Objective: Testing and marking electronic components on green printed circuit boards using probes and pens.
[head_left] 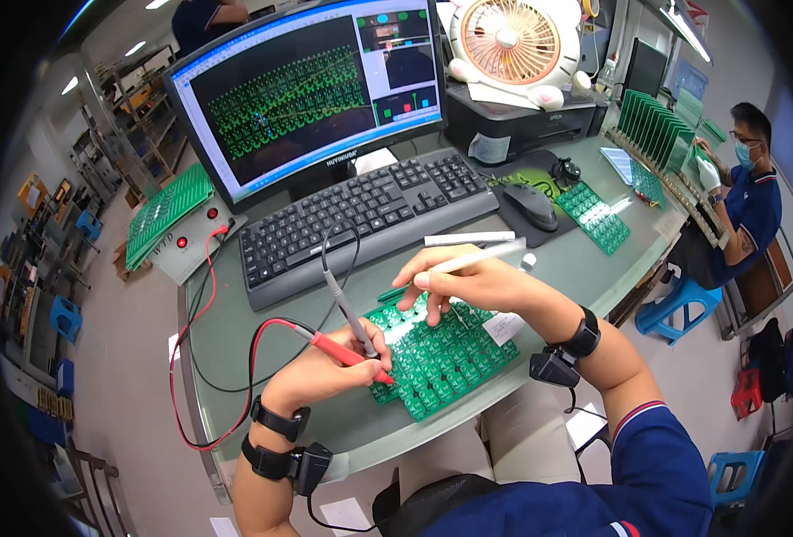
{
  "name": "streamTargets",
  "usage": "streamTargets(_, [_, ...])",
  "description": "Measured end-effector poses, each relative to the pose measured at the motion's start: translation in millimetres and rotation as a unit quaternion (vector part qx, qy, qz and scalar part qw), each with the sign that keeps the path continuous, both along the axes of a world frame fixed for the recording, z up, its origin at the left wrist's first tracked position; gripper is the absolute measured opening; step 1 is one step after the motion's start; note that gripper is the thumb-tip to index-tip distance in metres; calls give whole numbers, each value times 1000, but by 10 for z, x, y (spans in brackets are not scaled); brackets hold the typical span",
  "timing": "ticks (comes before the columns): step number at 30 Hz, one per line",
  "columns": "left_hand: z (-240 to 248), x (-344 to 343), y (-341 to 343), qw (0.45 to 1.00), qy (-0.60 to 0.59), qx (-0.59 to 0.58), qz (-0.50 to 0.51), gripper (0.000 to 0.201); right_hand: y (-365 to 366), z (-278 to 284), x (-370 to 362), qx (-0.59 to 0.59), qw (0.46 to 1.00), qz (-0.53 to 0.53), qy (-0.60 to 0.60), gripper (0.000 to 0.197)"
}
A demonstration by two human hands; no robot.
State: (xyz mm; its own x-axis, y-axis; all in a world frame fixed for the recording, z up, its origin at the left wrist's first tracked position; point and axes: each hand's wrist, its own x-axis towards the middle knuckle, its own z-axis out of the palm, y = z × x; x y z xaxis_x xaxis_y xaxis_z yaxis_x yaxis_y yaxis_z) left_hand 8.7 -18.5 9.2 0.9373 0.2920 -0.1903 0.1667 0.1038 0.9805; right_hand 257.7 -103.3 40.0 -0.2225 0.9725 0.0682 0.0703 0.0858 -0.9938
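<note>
My left hand (323, 369) is closed around a red test probe (335, 349) and a grey test probe (346, 304). The red probe points down at the left part of a green circuit board panel (454, 371), though I cannot tell whether its tip touches. My right hand (490, 285) pinches a white pen-like stick (468, 258) above the panel's far edge, with its fingers curled over the board. A small paper label (503, 328) lies at the panel's right side. Part of the panel is hidden beneath my hands.
Behind the panel stand a black keyboard (360, 219), a mouse (530, 206) and a monitor (307, 98) showing a board layout. Another green board (595, 217) lies right of the mouse. Probe cables (253, 358) loop over the left desk edge. At right a co-worker (745, 197) handles racked boards.
</note>
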Motion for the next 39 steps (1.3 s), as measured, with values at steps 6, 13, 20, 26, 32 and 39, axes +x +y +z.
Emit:
streamTargets(6, [49, 7, -18, 1000, 11, -25, 6, 21, 98, -14, -167, 29, 997, 50, -57, 20])
streamTargets(13, [30, 18, -24, 999, 3, -32, 15, 22, 159, 130, 12, 53, 998, 16, 11, 25])
streamTargets(20, [39, 39, -22, 1000, 17, -12, 18, 23, 162, 129, -139, -24, 995, 54, -75, 34])
streamTargets(26, [162, 29, -18, 992, 100, 81, 7, 23, 274, -46, -524, 100, 983, 70, -137, 32])
streamTargets(32, [130, 55, -44, 999, 32, 12, 27, 40, 128, -63, -335, 82, 985, -60, -138, 24])
streamTargets(39, [-6, 18, -3, 1000, -1, -2, 21, 30, -390, -154, -253, -127, 992, -17, 16, 18])
